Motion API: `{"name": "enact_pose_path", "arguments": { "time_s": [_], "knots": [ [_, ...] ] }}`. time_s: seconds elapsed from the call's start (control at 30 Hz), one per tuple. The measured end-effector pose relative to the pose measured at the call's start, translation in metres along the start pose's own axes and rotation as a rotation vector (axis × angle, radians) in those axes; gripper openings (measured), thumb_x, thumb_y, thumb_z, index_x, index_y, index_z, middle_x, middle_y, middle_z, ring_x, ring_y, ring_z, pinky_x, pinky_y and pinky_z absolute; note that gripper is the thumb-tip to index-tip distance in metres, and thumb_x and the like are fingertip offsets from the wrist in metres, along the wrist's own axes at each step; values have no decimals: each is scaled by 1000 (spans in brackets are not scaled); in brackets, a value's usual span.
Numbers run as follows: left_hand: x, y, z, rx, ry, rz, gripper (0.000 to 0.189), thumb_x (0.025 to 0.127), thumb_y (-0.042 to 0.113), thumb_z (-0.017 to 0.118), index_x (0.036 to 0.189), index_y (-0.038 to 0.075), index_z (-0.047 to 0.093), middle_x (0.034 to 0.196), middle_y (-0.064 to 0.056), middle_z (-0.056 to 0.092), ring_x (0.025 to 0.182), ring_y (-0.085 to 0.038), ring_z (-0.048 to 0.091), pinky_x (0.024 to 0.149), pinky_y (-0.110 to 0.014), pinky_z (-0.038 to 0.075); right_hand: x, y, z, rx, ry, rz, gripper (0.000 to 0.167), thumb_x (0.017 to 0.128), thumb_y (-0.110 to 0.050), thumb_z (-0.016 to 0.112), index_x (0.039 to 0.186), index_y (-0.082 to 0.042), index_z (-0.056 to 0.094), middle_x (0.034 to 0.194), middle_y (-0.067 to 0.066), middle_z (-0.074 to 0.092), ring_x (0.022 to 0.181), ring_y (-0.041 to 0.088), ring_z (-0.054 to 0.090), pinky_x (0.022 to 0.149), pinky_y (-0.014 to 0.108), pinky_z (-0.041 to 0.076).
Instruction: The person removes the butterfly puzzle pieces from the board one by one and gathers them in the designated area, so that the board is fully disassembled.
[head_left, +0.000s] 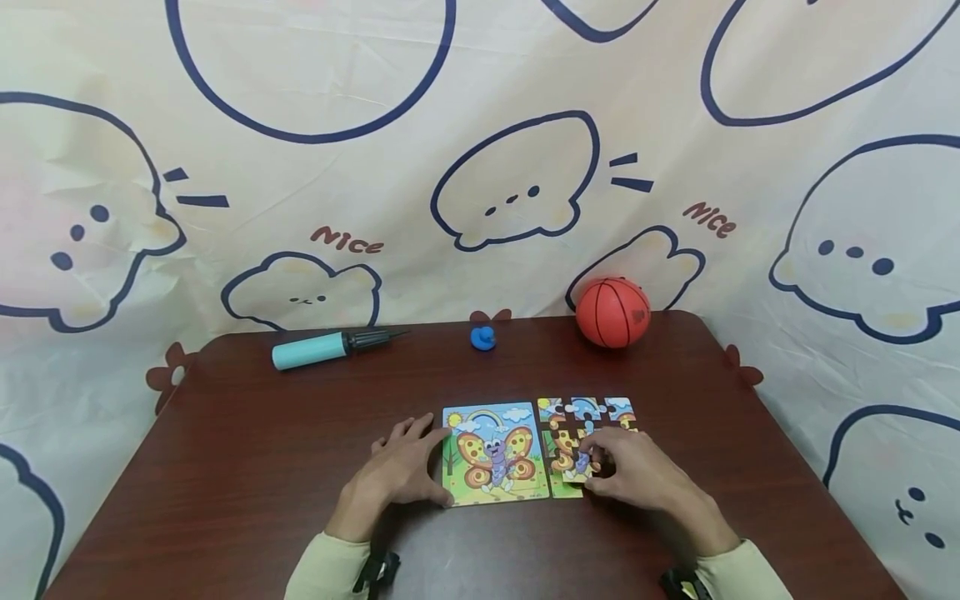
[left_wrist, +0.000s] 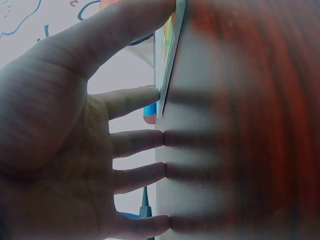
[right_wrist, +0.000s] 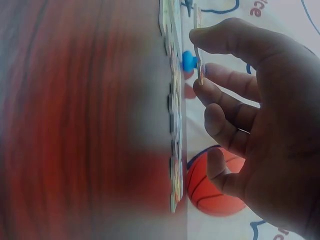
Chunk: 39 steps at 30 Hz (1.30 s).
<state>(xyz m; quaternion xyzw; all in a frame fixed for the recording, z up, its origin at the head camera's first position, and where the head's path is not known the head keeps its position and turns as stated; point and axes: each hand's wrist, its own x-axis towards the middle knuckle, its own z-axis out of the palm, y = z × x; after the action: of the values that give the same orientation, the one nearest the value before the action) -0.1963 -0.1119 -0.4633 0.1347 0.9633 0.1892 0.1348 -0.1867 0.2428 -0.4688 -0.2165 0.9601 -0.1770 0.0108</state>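
Note:
A square butterfly picture board (head_left: 495, 454) lies flat on the brown table. My left hand (head_left: 399, 467) is at its left edge, thumb and index finger touching the board, as the left wrist view shows. The other left fingers are spread straight, their tips on the table. To the right of the board lie several jigsaw pieces (head_left: 585, 408), some joined and some apart. Over them, my right hand (head_left: 637, 469) pinches a jigsaw piece (right_wrist: 199, 45) between thumb and fingertips, raised off the table. The right hand hides part of the pieces beneath it.
Along the table's far edge are a teal hand pump (head_left: 311, 351) with a black nozzle, a small blue rubber duck (head_left: 483, 337) and a red basketball (head_left: 612, 312). Behind the table hangs a cartoon-printed cloth (head_left: 405, 192).

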Motion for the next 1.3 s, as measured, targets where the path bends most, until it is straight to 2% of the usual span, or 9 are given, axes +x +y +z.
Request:
{"name": "enact_pose_path", "arguments": {
  "time_s": [0.23,0.5,0.83,1.03,1.3],
  "knots": [
    [1,0,1,5,11,8,96,60,52,88,143,24,48,157,-11,31,143,-40,27,100,-72,27,-10,17,-5,1,-37,17,33,71,-28,82,100,-26,67,75,-15,51,69,-1,46,63,21,37],
    [0,0,0,9,5,3,97,60,52,88,144,24,47,157,-11,31,143,-40,27,100,-73,27,-19,30,-8,17,-69,-10,32,72,-25,81,101,-24,67,76,-15,53,68,-1,46,63,20,37],
    [0,0,-1,10,2,0,97,60,53,87,144,24,47,157,-11,32,143,-41,27,100,-73,27,-20,31,-10,18,-102,23,33,72,-27,82,102,-25,66,79,-15,53,69,-1,47,63,21,38],
    [0,0,-1,6,3,5,97,60,53,88,143,24,48,157,-11,31,143,-40,27,100,-73,27,-21,32,-8,-17,-84,38,37,71,-30,83,105,-25,67,83,-15,54,74,-1,48,65,22,40],
    [-1,-1,-1,9,-4,0,96,61,53,87,144,24,47,157,-11,31,142,-41,27,100,-73,27,-15,21,-9,15,-88,58,35,76,-34,80,108,-30,65,88,-15,54,79,2,49,67,22,42]
  ]
}}
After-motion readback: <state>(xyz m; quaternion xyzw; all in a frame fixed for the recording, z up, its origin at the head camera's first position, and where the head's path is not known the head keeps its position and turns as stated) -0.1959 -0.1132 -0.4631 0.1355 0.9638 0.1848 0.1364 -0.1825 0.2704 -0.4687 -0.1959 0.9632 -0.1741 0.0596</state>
